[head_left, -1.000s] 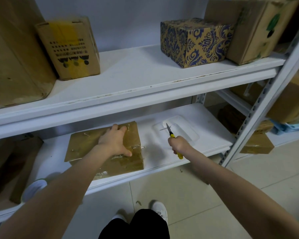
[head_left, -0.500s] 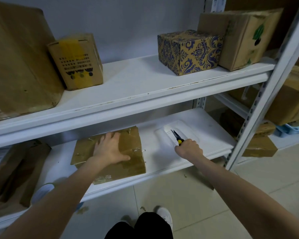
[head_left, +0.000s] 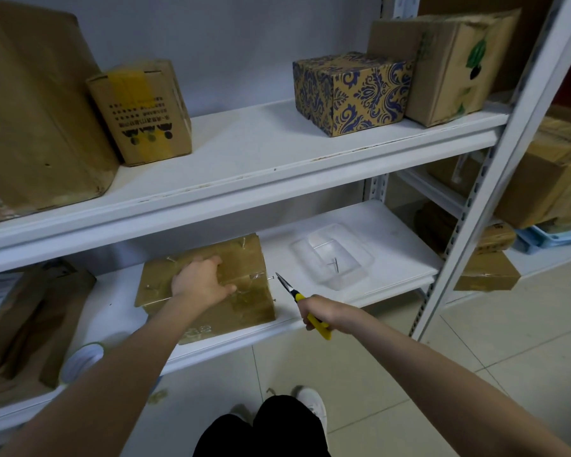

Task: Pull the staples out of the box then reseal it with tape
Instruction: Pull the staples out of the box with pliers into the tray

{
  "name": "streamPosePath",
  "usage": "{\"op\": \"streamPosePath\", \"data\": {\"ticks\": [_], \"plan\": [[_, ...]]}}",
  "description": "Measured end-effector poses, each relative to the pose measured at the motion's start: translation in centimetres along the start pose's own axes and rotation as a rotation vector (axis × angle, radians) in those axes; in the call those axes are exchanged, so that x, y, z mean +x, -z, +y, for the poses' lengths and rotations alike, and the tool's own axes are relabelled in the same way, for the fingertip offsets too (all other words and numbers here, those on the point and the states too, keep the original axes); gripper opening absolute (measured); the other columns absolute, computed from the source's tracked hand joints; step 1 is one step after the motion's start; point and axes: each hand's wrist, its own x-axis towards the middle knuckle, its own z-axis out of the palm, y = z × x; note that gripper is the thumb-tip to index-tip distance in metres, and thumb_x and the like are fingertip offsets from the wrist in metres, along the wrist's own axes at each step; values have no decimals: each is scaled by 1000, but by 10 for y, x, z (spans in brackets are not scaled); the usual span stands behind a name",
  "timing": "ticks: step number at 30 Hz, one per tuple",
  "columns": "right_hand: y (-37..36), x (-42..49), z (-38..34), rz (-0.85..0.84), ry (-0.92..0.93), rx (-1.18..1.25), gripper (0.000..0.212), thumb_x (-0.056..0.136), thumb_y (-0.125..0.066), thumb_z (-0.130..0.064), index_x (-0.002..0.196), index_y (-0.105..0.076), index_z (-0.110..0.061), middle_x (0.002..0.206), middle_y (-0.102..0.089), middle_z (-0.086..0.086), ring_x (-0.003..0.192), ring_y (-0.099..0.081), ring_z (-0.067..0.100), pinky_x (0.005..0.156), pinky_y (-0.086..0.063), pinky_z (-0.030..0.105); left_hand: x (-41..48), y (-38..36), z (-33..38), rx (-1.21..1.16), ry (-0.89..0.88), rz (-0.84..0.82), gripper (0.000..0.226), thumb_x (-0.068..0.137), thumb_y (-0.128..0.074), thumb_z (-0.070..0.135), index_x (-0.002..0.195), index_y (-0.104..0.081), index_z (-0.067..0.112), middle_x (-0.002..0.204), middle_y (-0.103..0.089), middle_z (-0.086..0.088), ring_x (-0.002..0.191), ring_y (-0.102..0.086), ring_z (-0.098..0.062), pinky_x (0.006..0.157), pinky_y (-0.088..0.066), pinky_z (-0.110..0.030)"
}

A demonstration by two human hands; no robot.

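Note:
A flat brown cardboard box (head_left: pixel 241 301) lies on the lower white shelf (head_left: pixel 389 232), with several metal staples sticking out of its top and right side. My left hand (head_left: pixel 200 280) rests flat on the box top. My right hand (head_left: pixel 320 313) grips yellow-handled needle-nose pliers (head_left: pixel 289 288), whose tip points at a staple (head_left: pixel 270 277) on the box's right edge. To the right, a clear plastic tray (head_left: pixel 360 258) holds pulled staples (head_left: pixel 334 263). A roll of tape (head_left: pixel 80 361) lies at the lower left shelf edge.
The upper shelf (head_left: pixel 277 150) carries a large brown box (head_left: pixel 30 110), a small printed box (head_left: pixel 142 110), a blue-patterned box (head_left: pixel 350 90) and another carton (head_left: pixel 452 64). A metal upright (head_left: pixel 495 179) stands at the right. Brown packages (head_left: pixel 23 318) lie at the lower left.
My right hand has moved the pliers from over the clear tray leftward to the box's right edge. The left hand stays on the box.

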Motion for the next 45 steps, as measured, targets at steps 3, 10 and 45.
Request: {"op": "streamPosePath", "data": {"ticks": [3, 10, 45], "plan": [[-9, 0, -2, -11, 3, 30, 28, 56, -46, -30, 81, -47, -16, 86, -52, 4, 83, -57, 21, 74, -37, 31, 1, -1, 3, 10, 7, 16, 69, 73, -69, 57, 132, -49, 25, 126, -55, -2, 110, -58, -23, 88, -53, -39], [-19, 3, -10, -1, 10, 56, 17, 69, -48, -29, 79, -46, -15, 81, -51, 2, 83, -57, 22, 65, -37, 25, 3, 3, 5, 36, -5, 14, 65, 72, -71, 56, 126, -54, 24, 116, -62, 1, 104, -60, -21, 82, -56, -37], [83, 18, 7, 643, -84, -342, 21, 86, -42, -23, 93, -55, -9, 77, -55, 0, 71, -54, 21, 58, -36, 26, 9, 3, 6, 105, -9, 10, 66, 71, -73, 57, 124, -57, 21, 113, -64, 0, 100, -63, -19, 77, -55, -30]]}}
